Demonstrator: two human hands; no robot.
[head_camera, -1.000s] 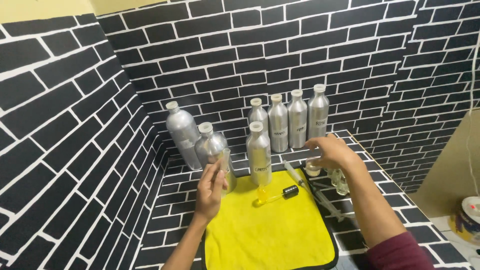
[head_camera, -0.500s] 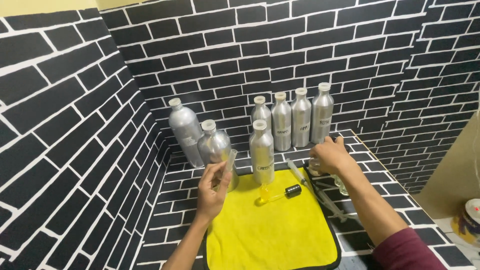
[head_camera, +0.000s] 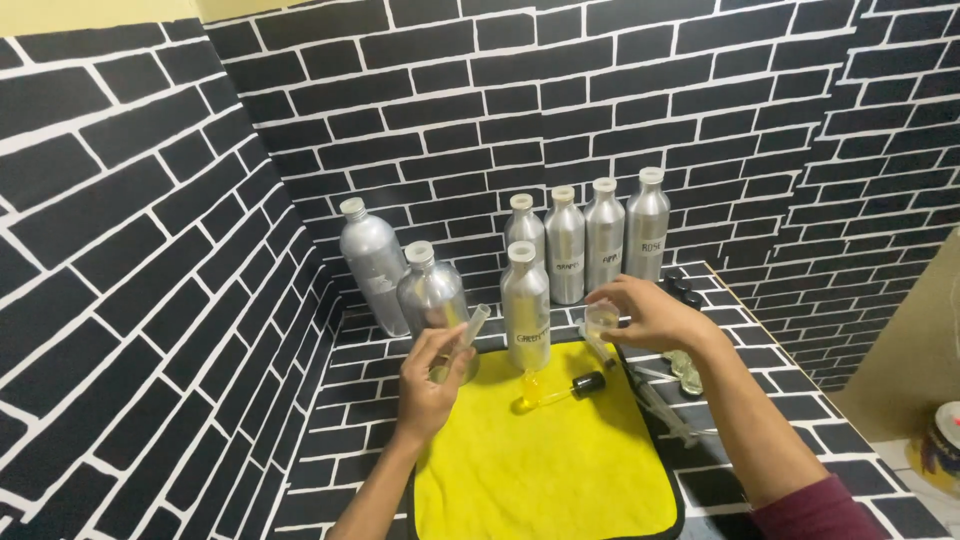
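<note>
Since the earlier frame the right hand (head_camera: 648, 315) had come up off the counter and swung inward, carrying a small clear glass vial (head_camera: 601, 318) toward the middle, while the left hand (head_camera: 432, 378) had tipped its glass measuring cylinder (head_camera: 462, 340) further over to the right. So the step in hand looked like bringing the two glass pieces together for a pour, with the vial held just above the back edge of the yellow cloth (head_camera: 545, 455), right beside the front silver bottle (head_camera: 526, 306). My guess was the next bit called for lining up the cylinder's lip over that tiny vial mouth and tilting slowly, since the opening is narrow and a slip would wet the cloth. Pose-wise, the left hand was wrapped loosely round the lower part of the cylinder, thumb on the near side, forearm coming straight up from the bottom of the view. The right hand pinched the vial with fingers curled over its top, wrist bent, arm reaching in from the lower right in a dark red sleeve (head_camera: 815, 510). A dropper (head_camera: 556, 388) with yellow liquid lay on the cloth between the hands, a syringe (head_camera: 640, 385) lay along the cloth's right edge, and a row of silver bottles (head_camera: 604, 235) stood at the back wall.
</note>
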